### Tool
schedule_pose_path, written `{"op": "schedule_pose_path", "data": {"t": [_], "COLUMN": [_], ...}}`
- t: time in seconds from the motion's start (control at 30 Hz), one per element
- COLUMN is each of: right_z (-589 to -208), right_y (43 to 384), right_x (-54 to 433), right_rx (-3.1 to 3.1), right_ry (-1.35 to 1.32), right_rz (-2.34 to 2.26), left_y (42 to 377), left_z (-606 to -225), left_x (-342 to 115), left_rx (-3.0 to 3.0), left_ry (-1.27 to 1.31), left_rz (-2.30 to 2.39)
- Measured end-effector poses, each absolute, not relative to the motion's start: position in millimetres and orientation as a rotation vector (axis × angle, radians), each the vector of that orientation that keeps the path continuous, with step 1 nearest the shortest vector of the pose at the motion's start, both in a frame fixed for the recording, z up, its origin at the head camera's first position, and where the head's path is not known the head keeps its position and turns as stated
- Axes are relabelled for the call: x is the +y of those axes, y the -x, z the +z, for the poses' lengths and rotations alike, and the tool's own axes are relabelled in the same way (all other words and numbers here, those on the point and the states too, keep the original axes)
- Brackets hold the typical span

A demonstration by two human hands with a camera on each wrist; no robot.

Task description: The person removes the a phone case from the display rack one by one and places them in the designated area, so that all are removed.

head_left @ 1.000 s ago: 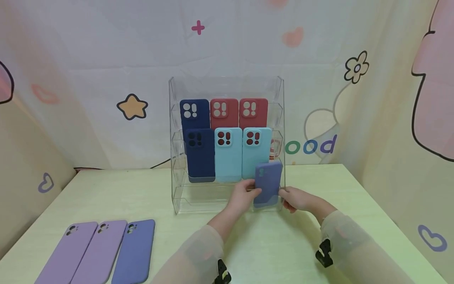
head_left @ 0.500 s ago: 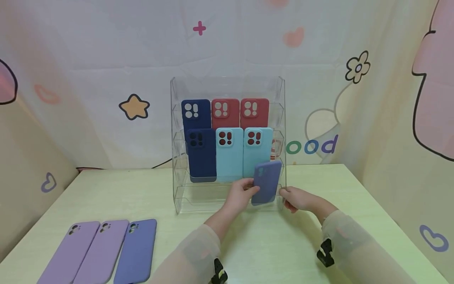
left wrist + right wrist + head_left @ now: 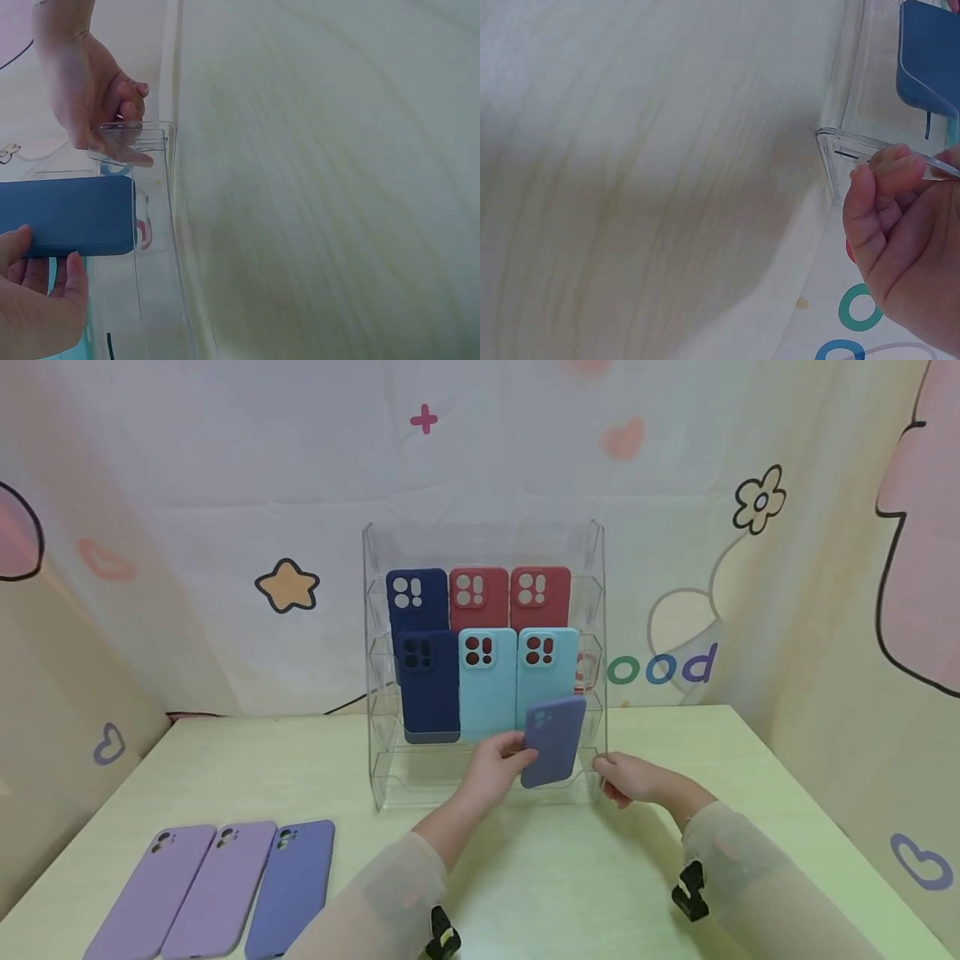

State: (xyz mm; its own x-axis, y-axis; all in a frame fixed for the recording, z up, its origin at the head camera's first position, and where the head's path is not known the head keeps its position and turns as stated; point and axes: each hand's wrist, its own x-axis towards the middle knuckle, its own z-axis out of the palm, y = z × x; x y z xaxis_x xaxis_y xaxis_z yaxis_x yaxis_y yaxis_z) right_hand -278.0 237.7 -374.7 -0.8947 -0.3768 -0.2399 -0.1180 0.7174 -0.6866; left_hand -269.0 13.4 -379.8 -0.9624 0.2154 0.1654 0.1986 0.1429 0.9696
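Note:
My left hand [image 3: 491, 768] pinches a blue-violet phone case [image 3: 553, 743] by its left edge, thumb in front. The case is tilted a little and overlaps the lower right of a clear acrylic display rack [image 3: 420, 795]. In the left wrist view the case [image 3: 67, 217] looks dark blue, with its bottom end over the rack's front. My right hand [image 3: 633, 777] grips the rack's right side panel near its base; the right wrist view shows curled fingers [image 3: 866, 217] at that panel's edge. Light-blue phone cases [image 3: 487, 693] stand in the tier behind.
Dark-blue cases [image 3: 431, 702] and red cases [image 3: 480, 597] fill other places in the rack. On the table [image 3: 247, 760] at the front left lie two lilac cases [image 3: 153, 893] and a blue-violet case [image 3: 292, 885]. A patterned cloth [image 3: 480, 443] hangs behind.
My left hand has drawn the blue-violet case left and slightly up, out from the rack's lower right corner, tilting it. The right hand keeps its grip on the side panel.

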Motion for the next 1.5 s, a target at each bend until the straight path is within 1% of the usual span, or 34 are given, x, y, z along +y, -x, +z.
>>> {"op": "schedule_pose_path", "data": {"t": [0.87,1.5], "right_z": [-372.5,-374.9], "right_y": [278.3,279.3], "right_x": [237.3,238.3], "right_rx": [2.546,2.548], "right_ry": [0.390,0.378], "right_rz": [-0.996,-0.985], "left_y": [251.6,221.6], "left_z": [-371.9,-370.0], "left_x": [-32.7,-63.4], "left_rx": [2.291,2.225], "left_ry": [-0.427,-0.376], "left_rz": [1.977,1.922]}}
